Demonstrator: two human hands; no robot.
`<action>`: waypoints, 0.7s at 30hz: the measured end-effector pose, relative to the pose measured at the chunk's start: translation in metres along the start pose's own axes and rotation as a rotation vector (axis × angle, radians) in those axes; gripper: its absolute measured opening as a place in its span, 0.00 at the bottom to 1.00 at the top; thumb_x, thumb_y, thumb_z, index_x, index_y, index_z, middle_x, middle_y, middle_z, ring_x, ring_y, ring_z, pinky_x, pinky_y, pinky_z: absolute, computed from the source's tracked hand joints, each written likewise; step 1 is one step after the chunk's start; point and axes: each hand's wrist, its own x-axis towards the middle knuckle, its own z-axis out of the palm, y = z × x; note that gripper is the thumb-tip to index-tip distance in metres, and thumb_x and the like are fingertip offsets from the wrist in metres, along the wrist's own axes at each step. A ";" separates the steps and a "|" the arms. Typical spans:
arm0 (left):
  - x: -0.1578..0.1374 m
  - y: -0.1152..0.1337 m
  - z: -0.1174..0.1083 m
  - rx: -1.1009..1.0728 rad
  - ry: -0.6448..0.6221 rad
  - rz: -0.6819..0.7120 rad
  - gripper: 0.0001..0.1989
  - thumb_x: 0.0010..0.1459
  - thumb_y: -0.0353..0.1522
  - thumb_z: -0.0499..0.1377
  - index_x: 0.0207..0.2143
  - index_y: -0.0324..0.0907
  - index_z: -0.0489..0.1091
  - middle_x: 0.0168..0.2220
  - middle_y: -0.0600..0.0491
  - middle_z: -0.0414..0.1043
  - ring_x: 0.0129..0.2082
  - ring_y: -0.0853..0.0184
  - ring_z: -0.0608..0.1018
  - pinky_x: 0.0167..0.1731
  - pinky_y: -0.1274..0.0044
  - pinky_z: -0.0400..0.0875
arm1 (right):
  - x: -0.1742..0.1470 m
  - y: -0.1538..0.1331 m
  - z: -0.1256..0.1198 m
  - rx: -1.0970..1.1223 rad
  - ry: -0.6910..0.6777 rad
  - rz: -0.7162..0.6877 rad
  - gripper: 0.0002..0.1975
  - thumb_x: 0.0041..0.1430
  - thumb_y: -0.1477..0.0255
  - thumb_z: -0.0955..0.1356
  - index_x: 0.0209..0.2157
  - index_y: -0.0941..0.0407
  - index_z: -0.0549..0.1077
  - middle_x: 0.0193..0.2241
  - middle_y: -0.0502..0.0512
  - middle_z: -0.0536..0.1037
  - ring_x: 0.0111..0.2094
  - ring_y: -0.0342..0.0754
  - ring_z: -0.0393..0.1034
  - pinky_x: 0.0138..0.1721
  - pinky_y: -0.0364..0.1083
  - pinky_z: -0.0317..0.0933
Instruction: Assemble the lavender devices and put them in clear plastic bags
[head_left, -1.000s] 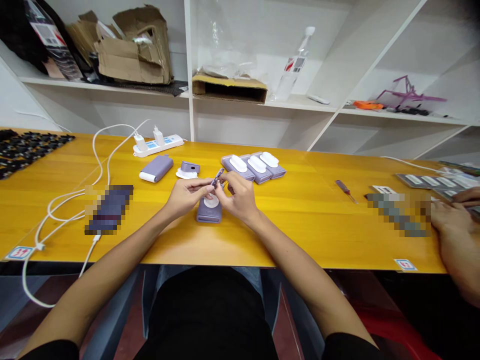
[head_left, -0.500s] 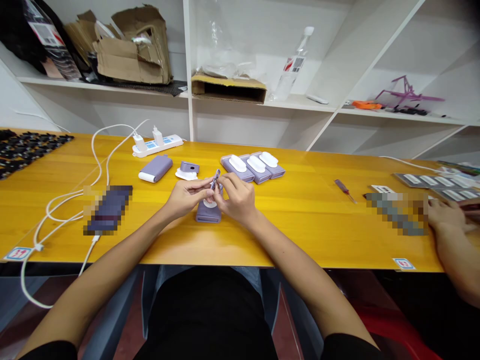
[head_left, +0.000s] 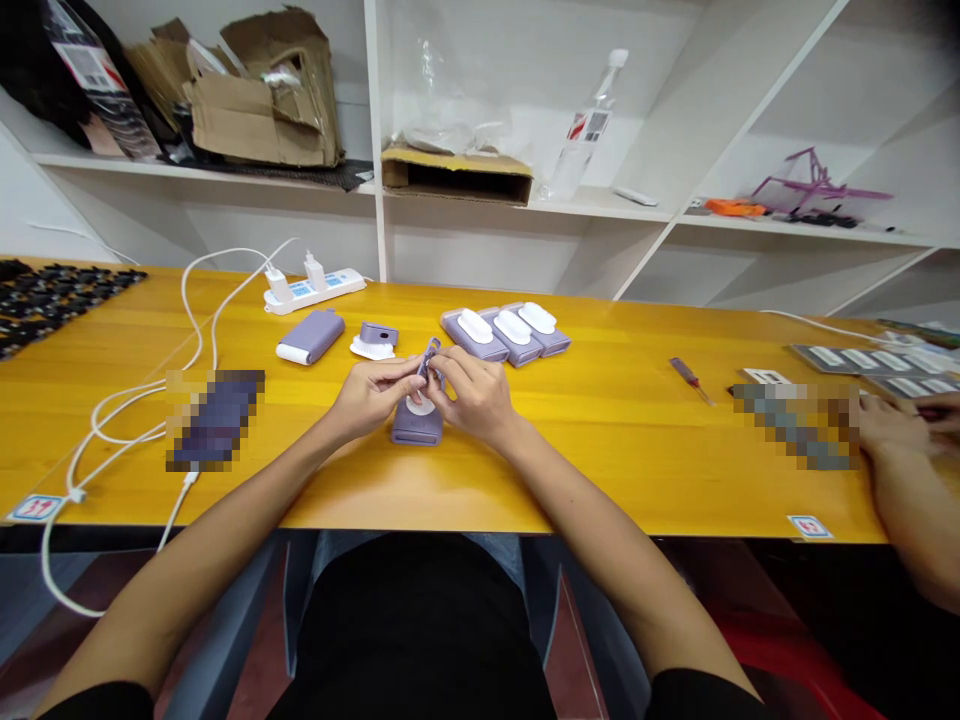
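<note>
My left hand (head_left: 379,395) is closed on a small purple plastic part (head_left: 432,347), pinched between thumb and fingers. From the other side my right hand (head_left: 474,395) has its fingertips closed on the same part, which they partly cover. Just under both hands a purple case with a white oval pad (head_left: 417,432) lies on the table. Behind the left hand are another small purple piece (head_left: 379,333) and a white bristled brush head (head_left: 373,349). A purple case with a white end (head_left: 311,337) lies further left.
Several purple cases with white oval tops (head_left: 512,328) lie behind my hands. A blurred-out phone (head_left: 217,420), white cables and a power strip (head_left: 315,290) are at the left. A screwdriver (head_left: 688,378) lies right; a co-worker's hand (head_left: 892,425) is at far right.
The purple part has turned slightly between my fingers, and my right fingers have shifted a little on it. At far right the co-worker's hands have moved slightly.
</note>
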 end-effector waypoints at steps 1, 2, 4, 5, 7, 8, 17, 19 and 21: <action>0.000 0.000 0.000 0.014 0.001 0.015 0.22 0.64 0.45 0.70 0.52 0.38 0.86 0.38 0.46 0.88 0.38 0.59 0.87 0.51 0.65 0.85 | 0.000 0.001 0.000 0.000 -0.001 -0.004 0.06 0.73 0.74 0.67 0.44 0.56 0.78 0.41 0.58 0.86 0.38 0.48 0.81 0.37 0.45 0.68; 0.000 0.000 0.000 0.031 0.001 0.035 0.21 0.65 0.45 0.69 0.51 0.38 0.86 0.38 0.46 0.88 0.40 0.58 0.88 0.55 0.64 0.83 | 0.000 0.001 0.000 0.000 -0.001 -0.010 0.06 0.73 0.74 0.67 0.44 0.56 0.78 0.40 0.58 0.86 0.38 0.48 0.81 0.37 0.45 0.67; 0.000 0.001 0.000 0.072 0.003 0.083 0.18 0.66 0.44 0.68 0.48 0.39 0.87 0.38 0.46 0.88 0.46 0.56 0.88 0.61 0.63 0.80 | 0.001 0.002 -0.001 0.005 0.004 -0.024 0.06 0.73 0.74 0.67 0.45 0.56 0.78 0.40 0.57 0.86 0.38 0.48 0.80 0.36 0.46 0.67; 0.000 0.001 0.000 0.096 0.002 0.105 0.17 0.67 0.43 0.67 0.46 0.39 0.88 0.39 0.46 0.88 0.48 0.56 0.88 0.62 0.63 0.79 | 0.002 0.002 -0.002 0.010 0.008 -0.034 0.06 0.73 0.74 0.67 0.45 0.56 0.78 0.40 0.57 0.86 0.38 0.48 0.80 0.36 0.46 0.67; 0.000 0.000 -0.001 0.155 0.005 0.148 0.16 0.68 0.41 0.66 0.46 0.40 0.87 0.43 0.46 0.88 0.49 0.56 0.88 0.60 0.66 0.80 | 0.003 0.002 -0.003 0.020 0.018 -0.051 0.06 0.72 0.75 0.67 0.45 0.56 0.77 0.41 0.57 0.86 0.38 0.48 0.80 0.36 0.46 0.67; 0.000 -0.001 -0.001 0.188 0.011 0.173 0.15 0.68 0.40 0.66 0.47 0.40 0.87 0.45 0.45 0.88 0.49 0.57 0.88 0.57 0.67 0.82 | 0.003 0.002 -0.003 0.022 0.023 -0.057 0.06 0.72 0.75 0.67 0.45 0.57 0.77 0.41 0.57 0.86 0.38 0.48 0.80 0.36 0.46 0.67; -0.005 -0.007 0.008 0.438 0.164 0.398 0.14 0.69 0.33 0.63 0.51 0.37 0.84 0.41 0.45 0.88 0.33 0.67 0.86 0.37 0.79 0.82 | -0.001 0.001 0.001 -0.021 -0.089 -0.070 0.09 0.75 0.73 0.66 0.45 0.57 0.80 0.44 0.59 0.86 0.39 0.47 0.80 0.38 0.45 0.68; -0.006 -0.006 0.008 0.464 0.170 0.371 0.13 0.68 0.33 0.63 0.49 0.38 0.84 0.40 0.45 0.88 0.33 0.66 0.86 0.38 0.78 0.83 | -0.002 0.000 0.003 -0.035 -0.110 -0.062 0.09 0.75 0.73 0.66 0.45 0.57 0.80 0.45 0.59 0.86 0.39 0.47 0.80 0.38 0.45 0.68; -0.006 -0.004 0.008 0.464 0.177 0.346 0.13 0.68 0.34 0.63 0.48 0.38 0.84 0.39 0.45 0.88 0.32 0.66 0.86 0.39 0.76 0.83 | -0.003 -0.002 0.004 -0.042 -0.128 -0.044 0.09 0.76 0.72 0.66 0.45 0.57 0.79 0.44 0.59 0.86 0.39 0.47 0.79 0.38 0.45 0.68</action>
